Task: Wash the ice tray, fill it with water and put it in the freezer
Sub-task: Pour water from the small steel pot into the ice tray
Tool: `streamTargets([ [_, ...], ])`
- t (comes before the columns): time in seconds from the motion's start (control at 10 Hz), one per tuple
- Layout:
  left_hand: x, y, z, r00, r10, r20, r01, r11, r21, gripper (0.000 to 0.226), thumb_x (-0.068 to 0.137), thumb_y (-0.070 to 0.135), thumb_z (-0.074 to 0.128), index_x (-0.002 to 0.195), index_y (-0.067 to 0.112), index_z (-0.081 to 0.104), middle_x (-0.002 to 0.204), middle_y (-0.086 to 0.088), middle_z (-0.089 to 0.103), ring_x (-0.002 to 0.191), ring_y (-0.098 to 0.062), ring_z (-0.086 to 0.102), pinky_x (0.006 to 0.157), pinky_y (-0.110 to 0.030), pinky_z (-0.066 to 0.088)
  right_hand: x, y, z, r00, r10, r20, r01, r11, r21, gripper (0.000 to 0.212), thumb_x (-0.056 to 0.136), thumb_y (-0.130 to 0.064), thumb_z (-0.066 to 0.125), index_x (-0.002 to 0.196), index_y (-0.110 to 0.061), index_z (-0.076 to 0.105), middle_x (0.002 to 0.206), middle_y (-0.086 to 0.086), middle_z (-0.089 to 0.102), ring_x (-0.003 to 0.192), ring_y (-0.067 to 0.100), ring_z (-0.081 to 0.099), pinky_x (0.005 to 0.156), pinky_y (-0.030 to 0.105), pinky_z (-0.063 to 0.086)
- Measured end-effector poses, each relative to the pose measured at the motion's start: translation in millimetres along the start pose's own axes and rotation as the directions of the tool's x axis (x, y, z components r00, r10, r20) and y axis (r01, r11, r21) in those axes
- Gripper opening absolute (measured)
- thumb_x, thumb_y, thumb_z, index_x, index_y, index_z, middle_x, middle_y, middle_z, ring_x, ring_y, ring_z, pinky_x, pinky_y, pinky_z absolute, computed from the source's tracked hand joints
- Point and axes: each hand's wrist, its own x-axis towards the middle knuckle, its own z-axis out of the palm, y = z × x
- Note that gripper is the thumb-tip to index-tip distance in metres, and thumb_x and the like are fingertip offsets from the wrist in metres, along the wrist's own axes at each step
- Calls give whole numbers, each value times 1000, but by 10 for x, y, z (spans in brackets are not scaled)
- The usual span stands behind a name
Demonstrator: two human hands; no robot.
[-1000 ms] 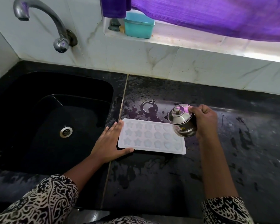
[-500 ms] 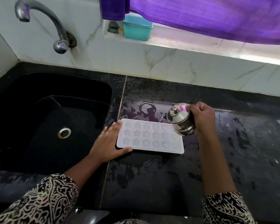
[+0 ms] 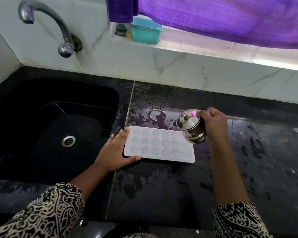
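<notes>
The white tray [image 3: 159, 145] lies flat on the black bench [image 3: 162, 189], just to the right of the sink [image 3: 41, 90]. It has three rows of little cups. Some are shaped like stars.

The left hand [image 3: 113, 152] lies flat on the bench at the tray's left end. Its grip is wide. The fingers are straight and touch the left edge, and the thumb lies along the near edge.

The right hand [image 3: 213, 124] has its grip closed around a small shiny pot [image 3: 190, 127] with a knob on its lid. The pot is up in the air over the far right corner of the tray. It is tipped to the left. A thin line of water [image 3: 169, 127] runs from it down to the far edge of the tray.

The bench is wet, with a puddle [image 3: 156, 115] just behind the tray.

A curved tap [image 3: 65, 48] sticks out of the wall above the sink. A blue-green box [image 3: 146, 31] sits on the ledge [image 3: 196, 47] under a purple curtain [image 3: 230, 19]. Both sleeves [image 3: 41, 215] are black and white with swirls.
</notes>
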Motion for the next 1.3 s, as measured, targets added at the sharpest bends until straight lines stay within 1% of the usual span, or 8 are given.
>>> streamTargets([
  [0.1,1,0,2,1000,-2,2,2,1000,-1,117,67,92,30,154,22,-6,161,10,-2,146,-3,-4,118,-28,-3,2,-2,-5,1000,-17,-6,17,1000,0,32,81,-12,64,59,-18,43,62,3,49,58,13,48,52,24,43],
  [0.2,6,-6,11,1000,-1,4,1,1000,6,117,67,93,28,154,22,-5,161,10,-2,147,-4,-3,119,-29,-2,1,-6,-5,1000,-28,-3,28,1000,-3,31,81,-13,64,59,-18,43,62,3,49,56,12,48,51,23,43],
  [0.4,5,-1,8,1000,-5,1,5,1000,6,119,65,95,25,154,21,-4,161,9,0,147,-5,-2,118,-29,-1,3,-4,2,999,-32,6,32,999,-8,31,81,-14,64,59,-18,43,62,3,50,56,11,49,49,22,43],
  [0.6,7,3,6,1000,-6,3,6,1000,5,120,63,96,22,154,21,-4,161,9,0,146,-4,-2,119,-30,0,10,-6,8,1000,-30,7,30,1000,-4,31,81,-13,64,59,-18,42,63,3,50,57,11,50,50,23,45],
  [0.8,11,8,4,1000,-8,2,8,1000,7,120,64,96,23,154,21,-3,161,9,0,146,-4,-2,119,-29,-1,12,-17,11,999,-44,11,44,999,-3,31,82,-11,64,60,-18,42,62,1,49,54,9,49,47,19,43],
  [1.0,11,8,5,1000,-7,0,7,1000,1,120,64,96,25,154,20,-1,161,9,2,147,-6,0,119,-31,1,29,-25,8,999,-51,12,51,999,3,33,82,-10,64,59,-17,42,61,2,48,57,11,48,50,21,44],
  [1.2,6,11,1,1000,-7,-2,7,1000,2,122,63,97,22,154,20,0,161,9,2,148,-7,1,120,-33,2,41,-26,-12,998,-55,22,55,998,-2,33,82,-11,64,58,-18,42,62,2,49,58,13,49,52,24,46],
  [1.3,6,4,7,1000,-5,-2,5,1000,3,121,64,96,24,154,20,0,161,8,2,147,-7,1,120,-34,3,39,-31,-16,998,-55,22,55,998,5,33,82,-11,64,59,-18,42,61,1,49,55,10,49,48,20,44],
])
